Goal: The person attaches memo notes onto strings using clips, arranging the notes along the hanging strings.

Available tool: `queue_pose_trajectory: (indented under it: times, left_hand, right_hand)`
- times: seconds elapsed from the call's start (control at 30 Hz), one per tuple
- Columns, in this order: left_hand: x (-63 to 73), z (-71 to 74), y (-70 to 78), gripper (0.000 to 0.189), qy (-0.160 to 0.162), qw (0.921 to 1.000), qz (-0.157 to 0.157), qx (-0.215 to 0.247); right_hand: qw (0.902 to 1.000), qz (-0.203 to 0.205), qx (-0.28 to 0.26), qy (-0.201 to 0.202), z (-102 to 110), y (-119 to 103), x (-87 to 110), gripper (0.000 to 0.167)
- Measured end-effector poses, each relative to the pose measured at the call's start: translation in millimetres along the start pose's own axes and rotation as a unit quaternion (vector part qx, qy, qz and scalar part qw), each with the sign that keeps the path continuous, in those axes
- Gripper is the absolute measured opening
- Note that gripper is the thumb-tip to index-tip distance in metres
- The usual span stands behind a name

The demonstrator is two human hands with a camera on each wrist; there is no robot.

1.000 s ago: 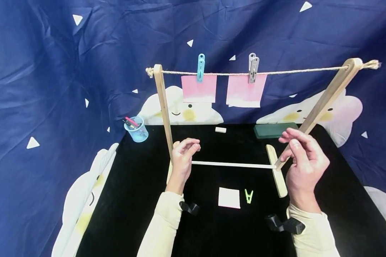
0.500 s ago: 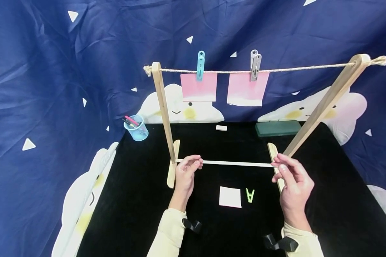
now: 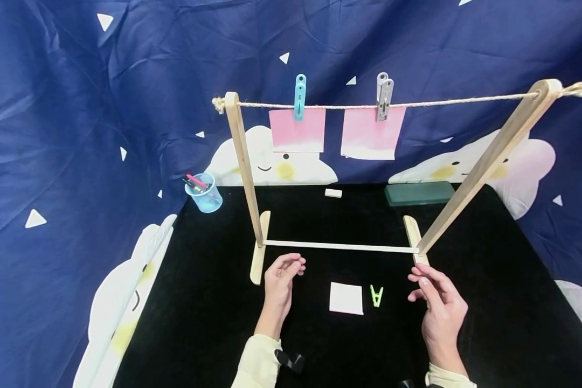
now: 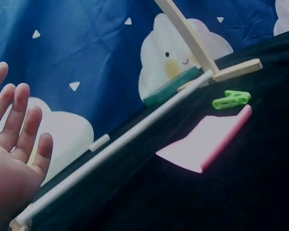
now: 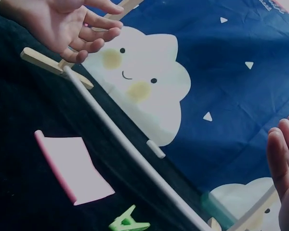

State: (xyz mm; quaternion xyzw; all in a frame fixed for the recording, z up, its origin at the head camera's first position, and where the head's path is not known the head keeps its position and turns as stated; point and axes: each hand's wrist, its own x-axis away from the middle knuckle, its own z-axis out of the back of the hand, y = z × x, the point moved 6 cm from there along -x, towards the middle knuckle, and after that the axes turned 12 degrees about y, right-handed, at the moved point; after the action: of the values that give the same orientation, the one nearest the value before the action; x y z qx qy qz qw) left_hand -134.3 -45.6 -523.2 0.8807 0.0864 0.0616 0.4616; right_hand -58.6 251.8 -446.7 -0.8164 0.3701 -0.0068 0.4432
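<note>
My left hand [image 3: 278, 285] hovers in front of the wooden stand's white crossbar [image 3: 339, 246], its fingers loosely bent with nothing between them. My right hand [image 3: 445, 310], likewise holding nothing, is near the front of the stand's right foot [image 3: 411, 231]. Between the hands, a pale square paper [image 3: 346, 298] with a pink edge lies on the black cloth. Just right of it is a green clothespin [image 3: 376, 296]. On the stand's rope [image 3: 339, 107], a blue clothespin [image 3: 299, 97] clips one pink paper [image 3: 297, 132] and a grey clothespin [image 3: 383, 97] clips another [image 3: 372, 134].
Wooden posts [image 3: 244, 167] rise on both sides of the stand. Behind it are a blue pen cup [image 3: 206, 195] at left, a small white block [image 3: 333, 193] and a green case [image 3: 419, 194]. A dark blue curtain [image 3: 165, 81] hangs at the back.
Both hands have come down and toward the body, away from the stand's posts. The right hand has also shifted left. The papers and clothespins keep their places.
</note>
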Motion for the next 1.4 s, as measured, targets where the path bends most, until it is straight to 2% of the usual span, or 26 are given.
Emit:
queue_pose_trajectory:
  times: [0.17, 0.37, 0.47, 0.67, 0.83, 0.93, 1.2, 1.3, 1.4]
  left_hand:
    - [3.2, 7.4, -6.3, 0.022, 0.006, 0.9999, 0.009, -0.005]
    - [5.1, 13.5, -16.6, 0.016, 0.018, 0.9993, 0.020, -0.025]
    - [5.3, 16.2, -23.7, 0.010, 0.025, 0.9982, 0.030, -0.044]
    - [6.3, 19.2, -34.6, 0.018, 0.036, 0.9957, 0.048, -0.071]
    - [7.7, 17.8, -40.3, 0.021, 0.023, 0.9952, 0.049, -0.082]
    - [8.6, 16.7, -44.9, 0.025, 0.016, 0.9932, 0.051, -0.104]
    - [11.1, 15.0, -61.7, 0.027, 0.014, 0.9800, 0.077, -0.183]
    - [12.1, 14.1, -64.0, 0.027, 0.010, 0.9793, 0.072, -0.189]
    - [13.2, 13.8, -63.5, 0.027, 0.006, 0.9793, 0.060, -0.193]
  right_hand:
    - [0.9997, -0.010, 0.017, 0.013, 6.0, 2.5, 6.3, 0.021]
    - [0.9935, -0.026, 0.101, 0.044, 13.1, 8.6, 12.1, 0.019]
    - [0.9905, -0.037, 0.122, 0.050, 18.0, 12.4, 14.6, 0.018]
    - [0.9850, -0.052, 0.150, 0.068, 29.3, 19.9, 18.0, 0.017]
    - [0.9802, -0.062, 0.171, 0.079, 36.2, 28.3, 19.9, 0.018]
    - [0.9703, -0.080, 0.207, 0.096, 41.6, 36.7, 21.3, 0.019]
    - [0.9292, -0.134, 0.315, 0.139, 58.9, 65.4, 27.0, 0.016]
    - [0.9224, -0.142, 0.329, 0.145, 65.4, 74.5, 29.4, 0.011]
    - [0.9189, -0.135, 0.341, 0.145, 69.9, 81.6, 31.2, 0.016]
